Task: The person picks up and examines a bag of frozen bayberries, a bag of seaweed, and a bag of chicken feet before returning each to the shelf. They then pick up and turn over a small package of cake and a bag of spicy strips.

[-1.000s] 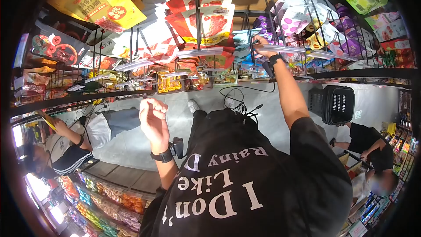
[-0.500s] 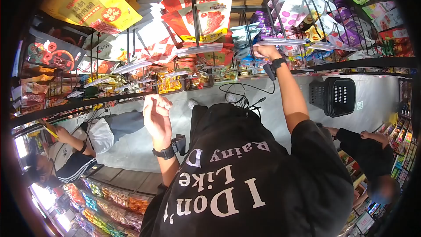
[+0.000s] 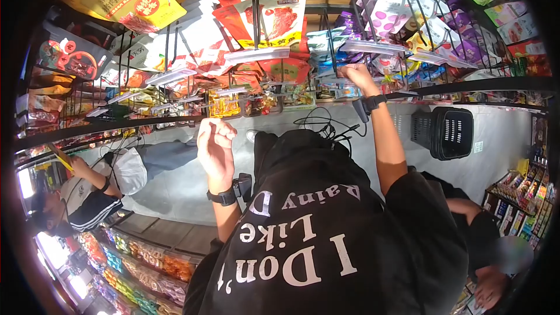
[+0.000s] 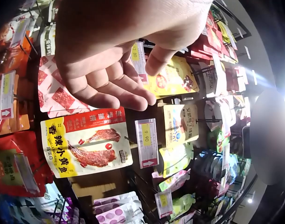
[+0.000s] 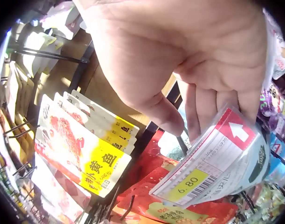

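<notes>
- The right hand (image 5: 193,51) angles its fingers (image 5: 205,107) down behind a price tag (image 5: 198,172), the thumb (image 5: 168,116) a little apart from them; the fingertips are hidden, so I cannot tell whether they pinch anything.
- The pale-blue packet (image 5: 169,145) is on the rack behind that tag, right by the fingers; the hand probably dips in there because the tag covers the packet's front.
- The left hand (image 3: 216,151) hangs before the rack with its fingers loosely curled and holds nothing (a spare hand, seemingly parked out of the way).
- Beside the right hand, the fish packets (image 5: 77,144) stand one behind another, likely so the front one comes away first and its print faces shoppers.
- Red packets (image 5: 142,186) lie partly behind the same tag.
- Black rods (image 3: 255,11) jut from the rack, presumably to hang packets and carry tags at their ends.
- Farther out, black baskets (image 3: 438,137) stand on the floor, perhaps for shoppers to take.
</notes>
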Demonstrator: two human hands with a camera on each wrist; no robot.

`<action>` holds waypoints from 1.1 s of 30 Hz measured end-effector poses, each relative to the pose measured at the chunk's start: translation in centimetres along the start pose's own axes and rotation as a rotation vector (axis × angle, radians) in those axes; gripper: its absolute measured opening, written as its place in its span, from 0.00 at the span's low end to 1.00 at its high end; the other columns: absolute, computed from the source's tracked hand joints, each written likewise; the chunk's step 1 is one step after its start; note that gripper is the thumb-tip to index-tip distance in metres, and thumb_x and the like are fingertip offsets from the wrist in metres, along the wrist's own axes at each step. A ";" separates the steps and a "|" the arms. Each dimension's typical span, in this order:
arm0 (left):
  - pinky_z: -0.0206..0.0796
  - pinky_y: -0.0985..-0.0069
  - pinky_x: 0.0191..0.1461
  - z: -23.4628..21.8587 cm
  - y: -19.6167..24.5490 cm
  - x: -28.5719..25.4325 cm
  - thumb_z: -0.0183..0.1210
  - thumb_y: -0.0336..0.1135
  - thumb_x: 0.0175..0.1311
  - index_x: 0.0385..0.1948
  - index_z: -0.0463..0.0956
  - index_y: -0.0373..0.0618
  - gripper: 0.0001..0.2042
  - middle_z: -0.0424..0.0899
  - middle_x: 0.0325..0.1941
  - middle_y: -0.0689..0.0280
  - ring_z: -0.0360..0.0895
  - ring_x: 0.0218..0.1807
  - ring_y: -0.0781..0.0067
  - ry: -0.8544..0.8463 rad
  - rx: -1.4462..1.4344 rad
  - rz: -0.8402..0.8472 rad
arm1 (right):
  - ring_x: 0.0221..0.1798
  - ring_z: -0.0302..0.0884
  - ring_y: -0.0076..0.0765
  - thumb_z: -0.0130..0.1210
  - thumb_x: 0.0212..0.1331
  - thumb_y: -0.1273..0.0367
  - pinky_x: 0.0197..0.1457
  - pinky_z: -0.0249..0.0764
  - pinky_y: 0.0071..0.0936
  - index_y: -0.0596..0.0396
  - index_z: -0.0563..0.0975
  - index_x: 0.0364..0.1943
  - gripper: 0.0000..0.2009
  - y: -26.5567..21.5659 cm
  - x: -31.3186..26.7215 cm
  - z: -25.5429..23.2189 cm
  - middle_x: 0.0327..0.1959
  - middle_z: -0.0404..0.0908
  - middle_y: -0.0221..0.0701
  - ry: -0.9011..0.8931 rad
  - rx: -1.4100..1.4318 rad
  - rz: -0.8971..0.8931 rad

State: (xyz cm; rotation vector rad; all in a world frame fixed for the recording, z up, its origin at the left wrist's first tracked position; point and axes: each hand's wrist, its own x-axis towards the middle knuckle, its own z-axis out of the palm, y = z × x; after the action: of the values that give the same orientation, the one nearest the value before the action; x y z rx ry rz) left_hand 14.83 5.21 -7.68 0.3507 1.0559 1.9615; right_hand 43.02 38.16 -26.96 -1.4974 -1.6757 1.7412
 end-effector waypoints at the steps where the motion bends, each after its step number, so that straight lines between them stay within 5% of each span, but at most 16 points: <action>1: 0.59 0.70 0.45 0.0 -0.2 0.0 0.48 0.42 0.69 0.40 0.72 0.42 0.12 0.69 0.28 0.66 0.67 0.33 0.70 -0.004 0.007 -0.002 | 0.32 0.76 0.20 0.58 0.58 0.67 0.40 0.70 0.20 0.61 0.83 0.23 0.12 -0.1 -0.2 -0.1 0.26 0.83 0.27 -0.012 0.019 -0.027; 7: 0.61 0.69 0.43 0.7 -0.9 -0.3 0.48 0.42 0.69 0.40 0.72 0.41 0.13 0.70 0.28 0.66 0.68 0.32 0.69 -0.009 0.055 0.003 | 0.48 0.83 0.29 0.57 0.61 0.61 0.43 0.74 0.26 0.61 0.84 0.41 0.16 -1.7 -2.5 0.1 0.45 0.86 0.35 -0.055 0.064 0.018; 10: 0.61 0.69 0.43 0.9 -1.0 -0.3 0.48 0.42 0.69 0.40 0.72 0.41 0.13 0.70 0.28 0.66 0.68 0.32 0.69 -0.013 0.058 0.003 | 0.41 0.82 0.27 0.62 0.57 0.62 0.49 0.72 0.23 0.64 0.84 0.35 0.15 -1.8 -3.1 0.3 0.36 0.87 0.35 0.002 0.168 0.013; 13: 0.61 0.70 0.43 1.1 -1.2 -0.3 0.48 0.42 0.70 0.40 0.73 0.41 0.13 0.69 0.28 0.66 0.68 0.32 0.69 -0.002 0.057 -0.016 | 0.49 0.82 0.30 0.56 0.62 0.56 0.46 0.74 0.26 0.59 0.83 0.45 0.20 -1.8 -3.0 0.0 0.46 0.85 0.35 -0.050 0.113 0.068; 19: 0.61 0.71 0.43 1.5 -1.4 -0.4 0.48 0.42 0.70 0.39 0.73 0.39 0.14 0.69 0.28 0.66 0.68 0.32 0.70 -0.023 0.055 -0.032 | 0.50 0.81 0.32 0.58 0.58 0.46 0.54 0.68 0.31 0.61 0.84 0.42 0.28 -2.9 -3.6 0.4 0.43 0.86 0.37 0.034 0.101 0.125; 23: 0.63 0.71 0.44 1.6 -1.6 -0.3 0.49 0.43 0.69 0.43 0.73 0.37 0.16 0.70 0.30 0.66 0.68 0.33 0.71 0.019 0.018 -0.052 | 0.64 0.72 0.40 0.51 0.56 0.38 0.64 0.56 0.52 0.62 0.78 0.54 0.38 -3.0 -3.4 -0.5 0.54 0.81 0.41 -0.078 0.138 0.190; 27: 0.65 0.72 0.45 1.5 -2.1 0.1 0.50 0.43 0.69 0.49 0.72 0.34 0.19 0.74 0.35 0.64 0.70 0.36 0.71 -0.016 0.017 -0.099 | 0.71 0.62 0.42 0.52 0.56 0.39 0.71 0.48 0.50 0.62 0.71 0.62 0.41 -2.3 -3.1 -0.8 0.64 0.74 0.42 -0.152 0.205 0.191; 30: 0.69 0.72 0.49 0.7 -3.7 1.5 0.50 0.42 0.70 0.55 0.71 0.32 0.21 0.79 0.43 0.60 0.76 0.41 0.71 -0.154 0.121 -0.195 | 0.60 0.71 0.33 0.56 0.59 0.45 0.61 0.64 0.34 0.54 0.71 0.59 0.32 -3.2 -3.9 -0.9 0.58 0.76 0.35 -0.163 0.262 0.233; 33: 0.70 0.76 0.50 2.8 -6.3 2.8 0.52 0.41 0.71 0.60 0.68 0.34 0.22 0.80 0.51 0.56 0.79 0.43 0.73 -0.271 0.398 -0.241 | 0.61 0.69 0.29 0.57 0.59 0.46 0.62 0.63 0.30 0.52 0.72 0.58 0.31 -3.0 -4.2 -0.9 0.58 0.76 0.32 -0.166 0.253 0.245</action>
State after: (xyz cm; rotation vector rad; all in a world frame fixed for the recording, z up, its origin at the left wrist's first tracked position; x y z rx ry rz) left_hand 18.32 10.66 -11.30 0.6536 1.2417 1.4391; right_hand 44.21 36.17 -22.28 -1.5263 -1.3223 2.1666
